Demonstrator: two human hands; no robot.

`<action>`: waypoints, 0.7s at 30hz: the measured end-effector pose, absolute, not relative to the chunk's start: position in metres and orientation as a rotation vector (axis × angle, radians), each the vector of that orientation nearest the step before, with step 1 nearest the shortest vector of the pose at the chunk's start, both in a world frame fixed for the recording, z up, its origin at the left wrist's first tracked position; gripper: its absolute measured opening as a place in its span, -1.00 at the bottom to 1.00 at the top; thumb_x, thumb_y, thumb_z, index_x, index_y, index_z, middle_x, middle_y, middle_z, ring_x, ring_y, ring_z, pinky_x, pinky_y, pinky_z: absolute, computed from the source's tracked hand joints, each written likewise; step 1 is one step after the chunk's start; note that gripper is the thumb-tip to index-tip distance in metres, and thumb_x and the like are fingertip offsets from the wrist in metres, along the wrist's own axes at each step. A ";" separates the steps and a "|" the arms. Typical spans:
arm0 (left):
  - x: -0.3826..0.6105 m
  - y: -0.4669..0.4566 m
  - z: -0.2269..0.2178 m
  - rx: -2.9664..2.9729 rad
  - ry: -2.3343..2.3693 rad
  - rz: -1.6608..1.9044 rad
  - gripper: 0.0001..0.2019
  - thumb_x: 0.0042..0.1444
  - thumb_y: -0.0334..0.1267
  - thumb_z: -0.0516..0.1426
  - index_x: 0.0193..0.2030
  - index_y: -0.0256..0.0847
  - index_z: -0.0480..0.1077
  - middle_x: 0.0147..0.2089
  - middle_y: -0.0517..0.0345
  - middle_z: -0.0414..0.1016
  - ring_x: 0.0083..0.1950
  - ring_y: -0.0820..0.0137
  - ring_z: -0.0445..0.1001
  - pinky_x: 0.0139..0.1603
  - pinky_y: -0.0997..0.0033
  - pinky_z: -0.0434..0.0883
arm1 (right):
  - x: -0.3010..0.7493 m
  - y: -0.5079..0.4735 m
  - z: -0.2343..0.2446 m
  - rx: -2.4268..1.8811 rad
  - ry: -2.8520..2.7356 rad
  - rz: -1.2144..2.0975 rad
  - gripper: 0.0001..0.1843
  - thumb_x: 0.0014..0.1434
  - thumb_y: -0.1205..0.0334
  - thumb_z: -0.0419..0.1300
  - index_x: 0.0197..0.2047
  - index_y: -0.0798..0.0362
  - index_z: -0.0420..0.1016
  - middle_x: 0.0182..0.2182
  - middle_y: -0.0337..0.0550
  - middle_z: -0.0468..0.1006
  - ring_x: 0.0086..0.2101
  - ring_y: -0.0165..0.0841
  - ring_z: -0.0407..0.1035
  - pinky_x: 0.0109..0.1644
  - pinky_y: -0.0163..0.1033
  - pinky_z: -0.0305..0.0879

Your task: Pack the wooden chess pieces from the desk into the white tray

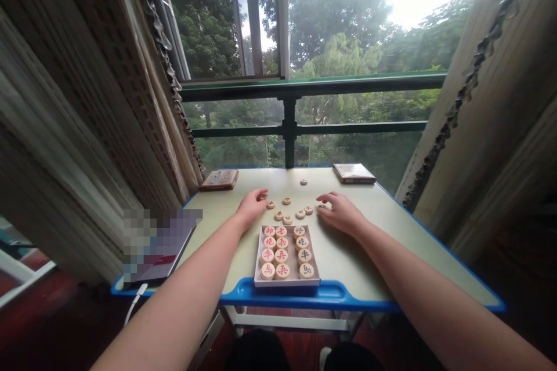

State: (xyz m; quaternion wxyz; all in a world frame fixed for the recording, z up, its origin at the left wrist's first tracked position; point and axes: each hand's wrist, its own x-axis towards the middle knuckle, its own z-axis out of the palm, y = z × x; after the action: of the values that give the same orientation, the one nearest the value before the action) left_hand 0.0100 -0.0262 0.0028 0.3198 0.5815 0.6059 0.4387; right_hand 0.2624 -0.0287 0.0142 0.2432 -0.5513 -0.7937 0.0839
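A shallow white box stands at the front of the table, holding Chinese chess pieces in columns. Red-marked pieces fill two columns on the left; dark-marked pieces form one on the right, with a bare strip between. Beyond the box, several loose pieces lie scattered. My left hand rests on the table left of them, fingers apart, its fingertips beside a loose piece. On the other side my right hand has its fingers spread, with a piece partly hidden under the fingertips.
A brown box lies at the back left of the table, a pale flat box at the back right. One piece sits farther back. A dark laptop-like slab with a white cable occupies the left edge. Curtains flank the window.
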 end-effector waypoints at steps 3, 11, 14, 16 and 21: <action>0.009 -0.015 0.015 1.448 1.627 1.012 -0.64 -0.13 -0.38 0.15 -0.11 -0.31 0.40 -0.14 -0.08 0.48 -0.12 0.30 0.44 -0.18 0.42 0.36 | 0.260 -0.026 0.014 -1.454 -2.140 0.182 -0.66 0.04 0.25 0.10 -0.09 0.07 0.49 -0.15 -0.02 0.45 -0.13 -0.22 0.29 0.00 -0.15 0.20; 0.008 0.001 0.015 1.785 1.558 1.044 -0.64 -0.12 -0.10 0.18 -0.21 -0.28 0.48 -0.21 -0.02 0.49 -0.25 0.28 0.44 -0.22 0.32 0.36 | 0.252 -0.025 0.009 -1.169 -2.351 0.161 -0.73 0.12 0.14 0.10 -0.16 -0.01 0.54 -0.20 -0.10 0.54 -0.17 -0.27 0.29 -0.02 -0.15 0.19; 0.011 -0.005 0.015 1.774 1.344 1.030 -0.59 -0.10 -0.08 0.17 -0.11 -0.24 0.45 -0.11 -0.02 0.48 -0.13 0.26 0.42 -0.15 0.30 0.36 | 0.251 -0.024 0.007 -1.157 -2.330 0.199 -0.72 0.12 0.15 0.10 -0.15 0.02 0.52 -0.23 -0.10 0.56 -0.17 -0.28 0.29 -0.04 -0.18 0.21; 0.013 -0.009 0.017 1.760 1.288 0.907 -0.57 -0.13 -0.10 0.20 -0.09 -0.23 0.45 -0.12 -0.03 0.48 -0.15 0.25 0.43 -0.16 0.27 0.36 | 0.251 -0.024 0.008 -1.154 -2.326 0.225 -0.73 0.10 0.17 0.12 -0.15 0.02 0.52 -0.23 -0.10 0.56 -0.17 -0.27 0.29 -0.05 -0.17 0.22; 0.013 -0.012 0.020 1.826 1.178 0.741 -0.52 -0.19 -0.19 0.25 -0.03 -0.13 0.43 0.04 -0.01 0.40 0.07 0.19 0.32 0.03 0.24 0.27 | 0.251 -0.025 0.010 -1.180 -2.333 0.260 -0.71 0.06 0.22 0.14 -0.12 0.01 0.50 -0.19 -0.12 0.54 -0.14 -0.24 0.27 -0.01 -0.13 0.20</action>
State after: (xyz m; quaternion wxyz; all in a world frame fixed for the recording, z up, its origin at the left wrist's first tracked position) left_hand 0.0128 -0.0124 0.0198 0.4103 0.7254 0.4678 0.2943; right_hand 0.2513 -0.0254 0.0104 0.2543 -0.4343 -0.8589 0.0956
